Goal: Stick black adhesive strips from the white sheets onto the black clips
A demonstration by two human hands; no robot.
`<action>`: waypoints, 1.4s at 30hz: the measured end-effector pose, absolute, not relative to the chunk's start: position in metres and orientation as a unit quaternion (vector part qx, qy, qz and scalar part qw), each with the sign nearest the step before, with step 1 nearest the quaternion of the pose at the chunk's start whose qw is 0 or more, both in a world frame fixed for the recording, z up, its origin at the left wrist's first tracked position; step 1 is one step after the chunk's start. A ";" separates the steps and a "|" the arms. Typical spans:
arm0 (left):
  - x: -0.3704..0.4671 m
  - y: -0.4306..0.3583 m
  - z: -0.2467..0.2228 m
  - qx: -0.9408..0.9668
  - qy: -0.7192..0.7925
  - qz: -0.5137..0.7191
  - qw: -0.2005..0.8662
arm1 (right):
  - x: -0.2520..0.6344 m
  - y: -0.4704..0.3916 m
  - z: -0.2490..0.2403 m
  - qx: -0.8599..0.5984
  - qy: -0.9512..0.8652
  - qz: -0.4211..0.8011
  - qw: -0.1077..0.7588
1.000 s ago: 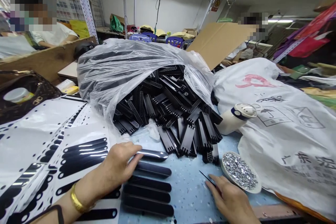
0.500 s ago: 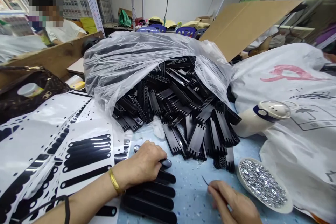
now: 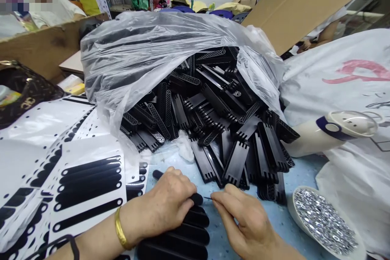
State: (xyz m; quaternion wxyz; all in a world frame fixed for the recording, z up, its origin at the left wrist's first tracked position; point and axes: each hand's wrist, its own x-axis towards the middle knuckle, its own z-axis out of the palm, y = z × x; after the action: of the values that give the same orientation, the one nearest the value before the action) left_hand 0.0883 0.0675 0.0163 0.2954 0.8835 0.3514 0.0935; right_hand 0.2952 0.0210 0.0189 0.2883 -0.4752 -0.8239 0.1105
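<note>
My left hand (image 3: 166, 203), with a gold bracelet at the wrist, is closed on a black strip (image 3: 158, 175) whose rounded end shows beyond the knuckles. Below it lie several long black strips (image 3: 189, 233) side by side on the blue speckled table (image 3: 221, 227). My right hand (image 3: 243, 219) pinches a thin dark pointed tool (image 3: 207, 198), its tip close to the strip end by my left thumb. Behind both hands, black toothed plastic pieces (image 3: 237, 158) spill from a clear plastic bag (image 3: 146, 44).
A white bowl of small shiny metal pieces (image 3: 324, 221) stands at right, near a cream bottle (image 3: 332, 132) and a white bag (image 3: 350, 73). White sheets with black strips (image 3: 91, 174) cover the left. A brown bag (image 3: 27, 93) and a person (image 3: 51, 8) are at upper left.
My right hand has moved left and up, bringing the thin tool beside my left hand. The view has shifted closer to the pile. My left hand keeps its grip.
</note>
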 end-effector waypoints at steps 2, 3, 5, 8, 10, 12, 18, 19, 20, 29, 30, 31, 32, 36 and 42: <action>0.088 0.068 0.015 0.886 0.345 0.099 0.295 | 0.293 0.023 0.017 -0.473 -0.820 0.123 0.298; 0.088 0.068 0.014 0.887 0.343 0.099 0.293 | 0.291 0.024 0.018 -0.474 -0.817 0.128 0.303; 0.088 0.069 0.014 0.888 0.343 0.097 0.289 | 0.289 0.026 0.019 -0.477 -0.813 0.129 0.307; 0.088 0.070 0.014 0.887 0.347 0.095 0.288 | 0.287 0.028 0.019 -0.467 -0.822 0.118 0.304; 0.088 0.070 0.013 0.888 0.346 0.100 0.287 | 0.286 0.030 0.016 -0.456 -0.830 0.100 0.307; 0.088 0.070 0.011 0.890 0.344 0.105 0.282 | 0.285 0.031 0.014 -0.450 -0.835 0.084 0.307; 0.088 0.071 0.009 0.896 0.341 0.105 0.263 | 0.282 0.030 0.012 -0.444 -0.847 0.061 0.285; 0.088 0.070 0.010 0.897 0.341 0.102 0.262 | 0.282 0.030 0.012 -0.443 -0.849 0.062 0.283; 0.089 0.071 0.010 0.898 0.342 0.097 0.260 | 0.281 0.030 0.012 -0.441 -0.849 0.062 0.284; 0.090 0.072 0.014 0.904 0.337 0.084 0.248 | 0.280 0.033 0.010 -0.424 -0.859 0.054 0.283; 0.090 0.072 0.014 0.905 0.336 0.085 0.248 | 0.279 0.033 0.011 -0.419 -0.862 0.053 0.279; 0.090 0.072 0.013 0.905 0.335 0.086 0.249 | 0.278 0.033 0.013 -0.415 -0.867 0.052 0.272; 0.090 0.072 0.012 0.905 0.334 0.088 0.250 | 0.277 0.033 0.016 -0.414 -0.871 0.051 0.260; 0.090 0.074 0.008 0.899 0.334 0.092 0.268 | 0.274 0.040 0.026 -0.427 -0.878 0.102 0.189; 0.090 0.075 0.007 0.891 0.339 0.097 0.284 | 0.283 0.054 0.029 -0.464 -0.860 0.181 0.113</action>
State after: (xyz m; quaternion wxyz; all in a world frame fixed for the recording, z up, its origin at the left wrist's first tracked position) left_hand 0.0905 0.0750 0.0071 0.2842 0.8914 0.3395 0.0973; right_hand 0.2828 0.0538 0.0285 0.1127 -0.4643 -0.8596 0.1813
